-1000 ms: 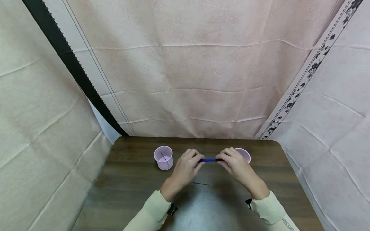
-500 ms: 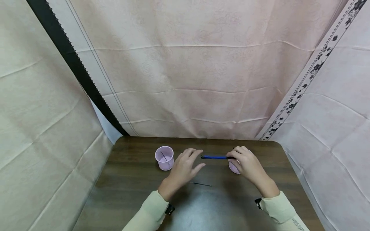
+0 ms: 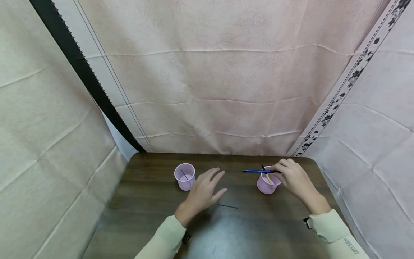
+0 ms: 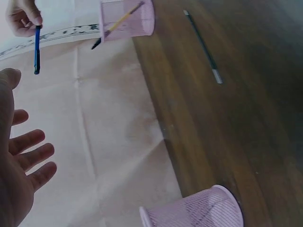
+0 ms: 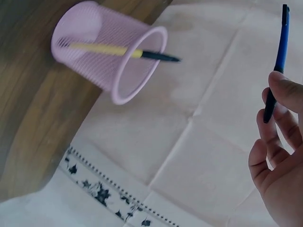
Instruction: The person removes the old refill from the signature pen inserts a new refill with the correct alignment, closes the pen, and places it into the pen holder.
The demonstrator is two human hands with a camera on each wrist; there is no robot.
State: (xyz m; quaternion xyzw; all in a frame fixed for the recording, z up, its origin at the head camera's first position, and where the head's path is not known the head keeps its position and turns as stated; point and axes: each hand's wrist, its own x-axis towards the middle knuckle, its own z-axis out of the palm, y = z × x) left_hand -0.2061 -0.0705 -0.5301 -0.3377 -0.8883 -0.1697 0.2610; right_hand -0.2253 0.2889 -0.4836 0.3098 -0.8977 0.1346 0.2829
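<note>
My right hand (image 3: 293, 179) pinches a blue pen (image 3: 257, 171) by its black end, between thumb and fingers. In the head view the pen lies level across the rim of the right pink mesh cup (image 3: 265, 187). A yellow pen with a black end (image 5: 104, 48) leans inside that cup. My left hand (image 3: 202, 191) is raised over the table with fingers spread and holds nothing. Near it on the table lies a thin dark pen refill (image 4: 202, 46) with a silvery end. Left of this hand stands another pink mesh cup (image 3: 185, 184), with a thin dark stick inside.
Brown wood-grain table (image 3: 155, 223) under everything. Pale cloth (image 3: 207, 90) hangs behind the far edge and at both sides. A black strip (image 3: 84, 79) runs down the left cloth, a floral border (image 3: 343, 86) down the right.
Both hands held the blue pen at first. My left hand let go and opened its fingers; my right hand carried the pen rightward to above the right cup.
</note>
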